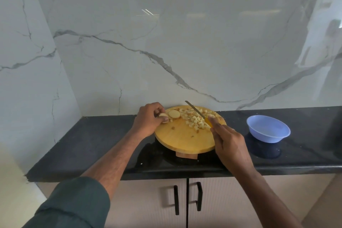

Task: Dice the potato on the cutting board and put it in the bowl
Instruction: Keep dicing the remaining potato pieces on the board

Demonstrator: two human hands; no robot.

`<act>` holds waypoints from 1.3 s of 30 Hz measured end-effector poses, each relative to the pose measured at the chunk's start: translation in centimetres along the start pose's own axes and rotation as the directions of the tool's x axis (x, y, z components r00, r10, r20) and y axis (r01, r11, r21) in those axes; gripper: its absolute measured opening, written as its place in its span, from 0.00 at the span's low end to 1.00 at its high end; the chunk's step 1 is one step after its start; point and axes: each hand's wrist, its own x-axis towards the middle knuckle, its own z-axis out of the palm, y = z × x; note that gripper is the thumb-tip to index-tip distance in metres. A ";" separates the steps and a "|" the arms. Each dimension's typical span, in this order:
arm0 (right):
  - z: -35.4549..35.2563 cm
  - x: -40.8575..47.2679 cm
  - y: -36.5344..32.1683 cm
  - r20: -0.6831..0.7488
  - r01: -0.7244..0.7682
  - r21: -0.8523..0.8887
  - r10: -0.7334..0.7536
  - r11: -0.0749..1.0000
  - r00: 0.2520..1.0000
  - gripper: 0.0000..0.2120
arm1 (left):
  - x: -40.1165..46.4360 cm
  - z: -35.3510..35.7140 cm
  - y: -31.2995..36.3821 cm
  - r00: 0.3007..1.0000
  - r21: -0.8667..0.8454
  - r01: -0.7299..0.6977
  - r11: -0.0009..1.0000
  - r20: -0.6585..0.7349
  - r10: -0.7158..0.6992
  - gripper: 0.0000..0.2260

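1. Since most of the potato is already cubed, what you've got left to deal with is the uncut bit at the left edge of the round wooden cutting board: a potato end piece with a flat round slice lying just beside it. The diced cubes sit in a loose pile toward the back right of the board.

2. Handling-wise, I'd guess raw potato is firm and stiff but the cut faces get wet and starchy, so that little end piece will want to skate around. It's light too, so it won't stay put by its own weight. Pin it from the top and the skin side, fingertips tucked back from the cut line.

3. Your left hand is at the left edge of the board, fingers curled down around the end piece, wrist bent inward and forearm coming in diagonally from the lower left.

4. Your right hand is wrapped around the yellow handle of the knife, index finger stretched forward along it. The blade angles up and back over the dice pile, tip toward the wall. I can't tell if the edge is touching the cubes or just above them.

5. The blue plastic bowl sits on the black counter well right of the board, no potato in it yet. The cubes will scatter, so scrape, don't pinch.
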 end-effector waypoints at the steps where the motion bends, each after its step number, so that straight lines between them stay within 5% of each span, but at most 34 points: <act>1: 0.0 0.0 0.0 0.000 0.004 0.001 -0.004 1.000 1.000 0.22 | 0.0 0.0 0.1 1.000 -0.025 -0.004 1.000 -0.012 0.003 0.08; 6: -0.2 -0.1 0.1 0.004 0.016 0.029 -0.016 0.999 1.000 0.21 | -0.3 -0.7 0.6 0.998 -0.174 0.035 0.984 -0.037 -0.042 0.03; 15: -1.2 -0.6 -0.1 0.175 0.306 0.064 -0.312 0.950 0.934 0.15 | -1.3 -1.7 0.6 0.990 -0.354 0.116 0.928 -0.038 -0.138 0.01; 19: -1.2 0.3 0.2 0.114 0.225 -0.098 -0.214 0.969 0.970 0.15 | -1.9 -1.0 1.6 0.992 -0.391 0.112 0.914 -0.003 -0.123 0.04; 23: -0.8 0.0 0.3 0.028 0.111 -0.047 -0.110 0.993 0.994 0.16 | -2.5 0.1 2.2 0.997 -0.332 0.052 0.942 0.074 -0.029 0.03; 30: -0.4 -0.8 0.4 -0.023 0.129 -0.024 -0.130 0.991 0.991 0.15 | -3.3 1.5 1.3 0.981 -0.115 -0.128 0.985 0.131 0.142 0.08; 39: -0.1 -1.3 0.2 0.008 0.193 -0.107 -0.193 0.975 0.981 0.16 | -4.4 4.2 -0.1 0.970 -0.099 -0.237 0.967 -0.073 0.230 0.16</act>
